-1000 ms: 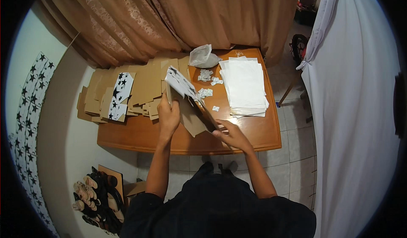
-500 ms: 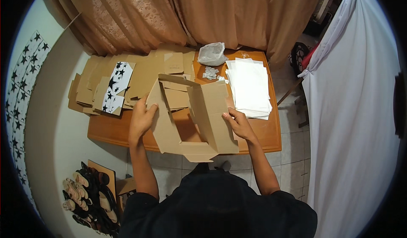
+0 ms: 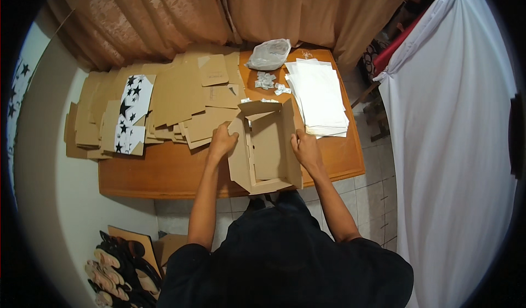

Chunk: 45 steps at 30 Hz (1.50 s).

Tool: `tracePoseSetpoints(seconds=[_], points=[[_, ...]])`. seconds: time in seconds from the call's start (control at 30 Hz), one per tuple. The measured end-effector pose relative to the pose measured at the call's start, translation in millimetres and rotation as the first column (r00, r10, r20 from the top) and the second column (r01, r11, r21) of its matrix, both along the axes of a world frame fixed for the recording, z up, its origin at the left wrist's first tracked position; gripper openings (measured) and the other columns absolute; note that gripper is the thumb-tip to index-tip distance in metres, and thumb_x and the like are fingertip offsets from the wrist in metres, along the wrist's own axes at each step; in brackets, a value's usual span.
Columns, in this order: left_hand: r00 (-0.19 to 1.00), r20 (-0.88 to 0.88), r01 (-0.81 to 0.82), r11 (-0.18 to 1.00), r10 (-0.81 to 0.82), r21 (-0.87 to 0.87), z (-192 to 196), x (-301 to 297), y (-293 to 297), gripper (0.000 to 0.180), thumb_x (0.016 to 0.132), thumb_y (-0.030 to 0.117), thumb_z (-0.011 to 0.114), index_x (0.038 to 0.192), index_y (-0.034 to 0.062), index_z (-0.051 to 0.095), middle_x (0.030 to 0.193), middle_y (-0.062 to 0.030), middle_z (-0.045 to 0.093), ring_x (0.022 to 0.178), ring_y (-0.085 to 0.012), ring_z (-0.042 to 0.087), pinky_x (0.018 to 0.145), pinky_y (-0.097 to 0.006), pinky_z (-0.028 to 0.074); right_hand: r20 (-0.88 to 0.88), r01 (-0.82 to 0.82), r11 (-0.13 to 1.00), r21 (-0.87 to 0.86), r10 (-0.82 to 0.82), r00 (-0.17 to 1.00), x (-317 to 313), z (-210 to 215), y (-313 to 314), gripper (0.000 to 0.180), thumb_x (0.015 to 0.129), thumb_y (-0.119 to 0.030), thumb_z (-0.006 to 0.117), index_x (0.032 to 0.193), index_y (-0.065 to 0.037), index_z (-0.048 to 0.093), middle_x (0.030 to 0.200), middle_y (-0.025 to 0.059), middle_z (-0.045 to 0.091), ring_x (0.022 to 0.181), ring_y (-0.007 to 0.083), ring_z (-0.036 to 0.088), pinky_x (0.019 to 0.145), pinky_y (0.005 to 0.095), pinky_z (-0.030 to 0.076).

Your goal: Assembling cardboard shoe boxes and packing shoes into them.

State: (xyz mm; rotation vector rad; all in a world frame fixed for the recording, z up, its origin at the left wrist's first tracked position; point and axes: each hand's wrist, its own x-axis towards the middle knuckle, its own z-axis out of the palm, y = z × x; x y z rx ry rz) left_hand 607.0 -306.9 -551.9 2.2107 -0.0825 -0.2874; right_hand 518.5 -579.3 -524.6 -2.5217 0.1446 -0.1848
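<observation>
Between my two hands is a brown cardboard box (image 3: 268, 150) with raised walls, its open top facing up and a flap standing at the far end. My left hand (image 3: 223, 140) grips its left wall, thumb bent over the edge. On the opposite side, my right hand (image 3: 307, 151) is closed on the right wall. The box is over the near part of the wooden table (image 3: 164, 171); whether it rests there I cannot tell. Just beyond it lie small white-grey packets (image 3: 265, 80), some partly hidden by the far flap.
Overlapping flat cardboard pieces (image 3: 175, 91) cover the table's left and back, with a star-patterned piece (image 3: 134, 108) on them. White paper sheets (image 3: 320, 97) are stacked at right, near a plastic bag (image 3: 269, 55). Shoes (image 3: 118, 264) stand lower left; a white cloth (image 3: 433, 160) hangs at right.
The cardboard went from a loosely opened shape, see-through in the middle, to a squarer box with a floor. My left hand moved right, bringing the two hands closer together.
</observation>
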Motion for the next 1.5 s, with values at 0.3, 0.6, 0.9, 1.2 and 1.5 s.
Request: tracePoseSetpoints(seconds=[0.3,0.6,0.9,1.2,1.5], points=[[0.987,0.112,0.132,0.985,-0.120,-0.112,-61,-30,-22,0.053,0.080,0.014,0.070,0.129,-0.0032,0.057,0.115,-0.0296,0.067,0.111,-0.0435,0.065,0.097,-0.046,0.050,-0.045,0.080,0.991,-0.110,-0.085,0.995,2,-44,5,0.025,0.094,-0.020,0.060,0.108,0.001,0.065,0.091,0.0261,0.068,0.085,0.0436,0.068,0.075,0.0523,0.054],[0.993,0.108,0.040,0.996,-0.049,0.086,-49,-15,-18,0.058,0.081,0.007,0.063,0.137,-0.0034,0.049,0.129,-0.0308,0.058,0.126,-0.0444,0.053,0.106,-0.048,0.043,-0.110,0.026,0.998,0.050,-0.020,0.994,-9,-67,20,0.058,0.092,-0.019,0.062,0.148,-0.014,0.047,0.100,0.0239,0.064,0.091,0.0434,0.064,0.084,0.0496,0.053],[0.982,-0.188,-0.023,0.963,-0.029,-0.269,-20,-30,-20,0.078,0.082,0.016,0.069,0.148,-0.0022,0.032,0.123,-0.0294,0.062,0.117,-0.0422,0.061,0.103,-0.046,0.046,-0.200,-0.122,0.991,0.059,0.132,0.971,-9,-99,14,0.087,0.089,-0.034,0.073,0.161,-0.023,0.025,0.139,0.0311,0.045,0.128,0.0464,0.047,0.108,0.0490,0.039],[1.000,0.008,0.015,0.959,-0.014,-0.284,-67,-39,-11,0.077,0.083,0.021,0.066,0.148,-0.0039,0.034,0.139,-0.0317,0.052,0.123,-0.0418,0.057,0.105,-0.045,0.044,-0.041,-0.291,0.835,0.467,0.349,0.936,-7,-98,6,0.092,0.081,-0.008,0.063,0.162,-0.016,0.021,0.139,0.0308,0.051,0.121,0.0442,0.053,0.105,0.0442,0.042],[0.987,0.154,-0.009,0.963,0.053,-0.270,-3,-28,-13,0.065,0.087,0.014,0.055,0.146,-0.0057,0.035,0.136,-0.0313,0.050,0.124,-0.0455,0.052,0.106,-0.048,0.041,0.025,-0.254,0.871,0.421,0.269,0.963,-15,-28,-5,0.087,0.080,0.005,0.051,0.161,-0.017,0.026,0.157,0.0142,0.043,0.126,0.0297,0.053,0.088,0.0348,0.049]])
